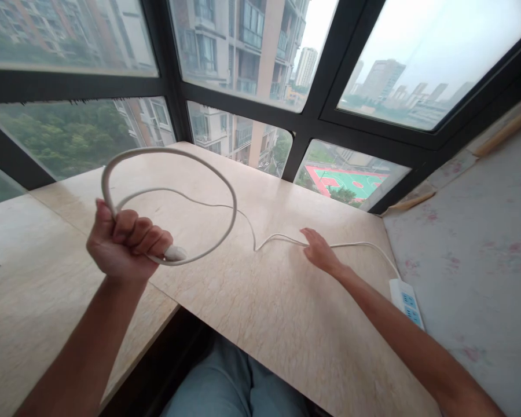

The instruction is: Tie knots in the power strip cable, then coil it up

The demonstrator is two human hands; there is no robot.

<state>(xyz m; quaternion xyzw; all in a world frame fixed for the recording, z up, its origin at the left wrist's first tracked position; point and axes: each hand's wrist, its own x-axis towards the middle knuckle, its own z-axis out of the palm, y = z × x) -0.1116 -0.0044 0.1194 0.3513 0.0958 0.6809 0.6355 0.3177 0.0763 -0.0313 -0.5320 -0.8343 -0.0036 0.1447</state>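
A white power cord [233, 200] forms a raised loop above the stone-patterned sill, and its other stretch trails across the surface to the right. My left hand [128, 240] is closed in a fist around the cord at the near left of the loop. From the little-finger side of that fist sticks the cord's white plug [175, 253]. Farther right, my right hand [320, 250] is low over the sill with the cord passing between its fingers, which look closed on it. The cord ends at a white power strip [406, 298] with blue sockets, beside the right wall.
Dark-framed windows [304, 136] rise along the back and left of the pale sill [252, 301]. A flower-patterned wall [473, 266] bounds the right side. The sill's front edge borders a dark gap, where my legs [230, 385] show.
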